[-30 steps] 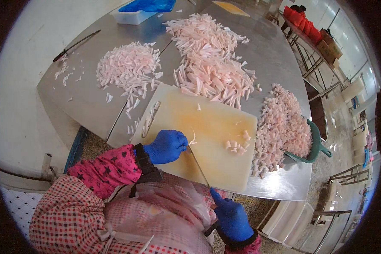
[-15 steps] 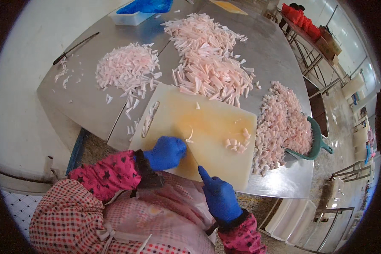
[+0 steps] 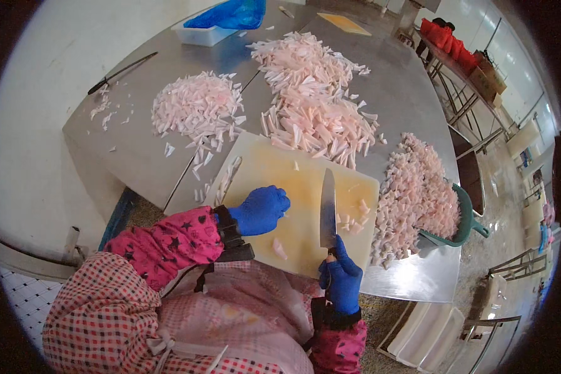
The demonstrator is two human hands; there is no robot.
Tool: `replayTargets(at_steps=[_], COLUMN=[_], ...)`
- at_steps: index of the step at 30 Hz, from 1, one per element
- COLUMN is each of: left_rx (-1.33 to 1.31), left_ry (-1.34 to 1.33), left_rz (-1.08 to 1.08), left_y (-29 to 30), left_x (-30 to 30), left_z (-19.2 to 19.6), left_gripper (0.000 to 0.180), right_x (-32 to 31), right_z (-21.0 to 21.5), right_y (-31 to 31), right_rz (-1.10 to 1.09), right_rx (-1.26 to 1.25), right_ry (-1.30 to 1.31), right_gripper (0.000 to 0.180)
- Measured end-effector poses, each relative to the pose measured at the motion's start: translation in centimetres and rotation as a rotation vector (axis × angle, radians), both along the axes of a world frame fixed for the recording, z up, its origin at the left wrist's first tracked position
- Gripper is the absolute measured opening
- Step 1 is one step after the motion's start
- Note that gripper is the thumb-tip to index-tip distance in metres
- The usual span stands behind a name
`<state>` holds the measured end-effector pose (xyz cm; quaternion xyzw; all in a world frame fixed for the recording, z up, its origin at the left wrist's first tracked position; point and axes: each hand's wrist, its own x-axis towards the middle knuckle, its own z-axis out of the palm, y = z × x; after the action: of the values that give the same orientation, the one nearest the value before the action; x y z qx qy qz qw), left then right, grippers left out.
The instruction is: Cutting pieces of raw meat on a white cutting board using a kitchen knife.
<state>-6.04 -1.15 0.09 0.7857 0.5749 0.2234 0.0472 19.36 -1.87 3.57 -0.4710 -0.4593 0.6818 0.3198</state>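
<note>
- The right hand (image 3: 341, 280), in a blue rubber glove, is wrapped tight around the handle of a broad steel kitchen knife (image 3: 327, 209); its blade lies over the pale yellow plastic cutting board (image 3: 305, 181), tip pointing away from the person.
- The left hand (image 3: 262, 209), also in a blue glove, rests curled on the near left part of the board, fingers drawn together; whether they pinch anything cannot be told.
- A few small pale pink cut pieces (image 3: 354, 219) lie on the board just right of the blade, and one single piece (image 3: 279, 249) lies near the board's front edge.
- The board sits on a grey stainless steel table (image 3: 143, 149).
- Beyond the board lies a long heap of pale pink strips (image 3: 318, 112), with a rounder heap (image 3: 196, 109) to its left.
- A green plastic colander (image 3: 461, 221) at the right holds a mound of cut pink bits (image 3: 414, 193).
</note>
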Motion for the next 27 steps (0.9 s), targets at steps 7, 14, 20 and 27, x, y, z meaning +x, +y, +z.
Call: replayTargets(at_steps=[7,14,20,27], left_rx=[0.184,0.482,-0.004,-0.045], left_ry=[-0.163,0.402,-0.243,0.031], left_rz=[0.063,0.763,0.438,-0.196], left_y=[-1.4,-10.8,-9.3,-4.4], left_x=[-4.7,-25.5,-12.8,2.3], left_z=[0.2,3.8,2.9,1.3], left_gripper=[0.006,0.046,0.024,0.020], right_x=[0.3,0.2,0.2,0.4], right_z=[-0.1,-0.1,-0.3,-0.2], right_y=[0.5,-0.1,0.2,0.0], right_rz=[0.029,0.017,-0.011,0.048], right_rx=[-0.044,-0.004,-0.004,-0.003], right_ry=[0.068,0.072,0.088,0.002], right_gripper=[0.043,0.043,0.044,0.043])
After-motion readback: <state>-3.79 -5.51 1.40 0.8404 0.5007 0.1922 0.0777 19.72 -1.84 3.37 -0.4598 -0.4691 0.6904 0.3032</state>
